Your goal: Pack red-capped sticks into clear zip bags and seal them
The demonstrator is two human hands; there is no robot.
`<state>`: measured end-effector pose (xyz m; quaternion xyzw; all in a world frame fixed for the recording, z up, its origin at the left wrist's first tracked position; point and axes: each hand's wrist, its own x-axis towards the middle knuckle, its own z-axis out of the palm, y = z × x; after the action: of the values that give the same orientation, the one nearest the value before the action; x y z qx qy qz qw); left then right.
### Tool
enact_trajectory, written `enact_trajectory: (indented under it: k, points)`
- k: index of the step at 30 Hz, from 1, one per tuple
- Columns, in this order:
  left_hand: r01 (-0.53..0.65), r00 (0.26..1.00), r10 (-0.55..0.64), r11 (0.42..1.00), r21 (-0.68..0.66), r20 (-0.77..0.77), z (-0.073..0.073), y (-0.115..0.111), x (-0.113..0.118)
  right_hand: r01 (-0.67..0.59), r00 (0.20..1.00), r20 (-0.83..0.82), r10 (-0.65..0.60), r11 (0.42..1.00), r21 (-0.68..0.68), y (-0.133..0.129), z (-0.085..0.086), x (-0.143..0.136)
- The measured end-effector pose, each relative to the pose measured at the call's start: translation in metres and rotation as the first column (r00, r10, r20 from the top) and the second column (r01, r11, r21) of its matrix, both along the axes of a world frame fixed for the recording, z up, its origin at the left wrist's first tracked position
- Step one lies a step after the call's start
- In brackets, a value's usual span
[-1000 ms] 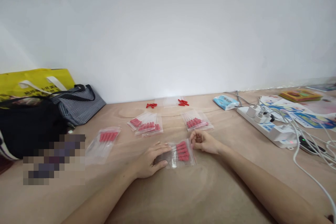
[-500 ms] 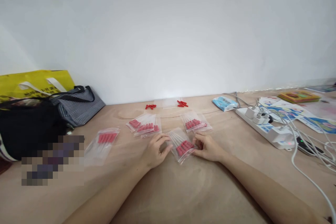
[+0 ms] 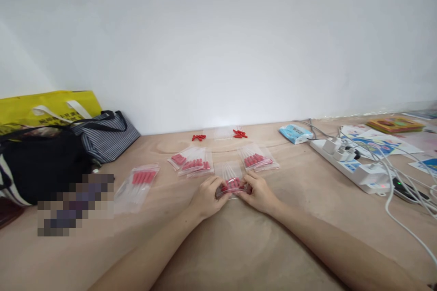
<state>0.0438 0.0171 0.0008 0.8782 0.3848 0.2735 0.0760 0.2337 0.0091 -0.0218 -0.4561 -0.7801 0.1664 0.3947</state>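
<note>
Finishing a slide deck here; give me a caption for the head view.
Left hand and right hand grip a clear bag of red-ended sticks, similar bags beyond.

Counter (image 3: 218,250) is brown, wood-toned. Past the hands (image 3: 207,198): clear bags of red-ended sticks (image 3: 194,163), small red piles (image 3: 241,133) farther back. Left of hands: another stick bag (image 3: 136,188), striped bag (image 3: 109,137), black bag (image 3: 44,163). Right: blue packet (image 3: 295,133), power strip (image 3: 347,169), cables (image 3: 403,224), printed sheets (image 3: 398,148).

At 9 o'clock stood a yellow bag (image 3: 51,101) and a striped bag (image 3: 108,138), with a black bag (image 3: 48,161) in front, toward 8 o'clock. A light-blue packet (image 3: 295,133), printed sheets (image 3: 375,145) and stacked cards (image 3: 395,125) lay at 3 o'clock; a white power strip (image 3: 348,169) lay between 3 and 4 o'clock.
</note>
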Motion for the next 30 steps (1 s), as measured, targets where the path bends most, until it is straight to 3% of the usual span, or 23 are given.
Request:
enact_trajectory:
  k: [8,12,16,19,23,26,30]
  points:
    - [-0.031,0.997,0.026,0.997,0.072,0.068,-0.007,0.017,0.006,0.059,0.993,0.093,-0.074,0.987,0.151,0.016,-0.004,-0.003]
    - [-0.054,0.994,0.048,0.997,0.061,0.102,-0.008,0.016,0.0,-0.036,0.995,0.096,0.023,0.991,0.13,0.016,-0.003,0.007]
    - [0.06,0.994,-0.071,0.989,0.135,0.078,-0.006,0.009,-0.018,-0.191,0.969,0.189,0.157,0.965,0.179,0.01,0.001,0.025]
    - [0.148,0.989,-0.15,0.953,0.264,-0.013,-0.006,0.008,-0.032,-0.232,0.928,0.361,0.092,0.901,0.367,0.009,0.003,0.034]
    - [0.215,0.976,-0.17,0.861,0.46,-0.138,-0.01,0.016,-0.038,-0.279,0.86,0.502,-0.094,0.736,0.616,0.014,0.004,0.032]
    - [0.241,0.969,-0.174,0.808,0.537,-0.174,-0.012,0.022,-0.035,-0.315,0.824,0.541,-0.169,0.658,0.684,0.019,0.003,0.026]
    - [0.242,0.97,-0.178,0.775,0.584,-0.167,-0.012,0.029,-0.031,-0.326,0.814,0.542,-0.208,0.609,0.723,0.023,0.002,0.022]
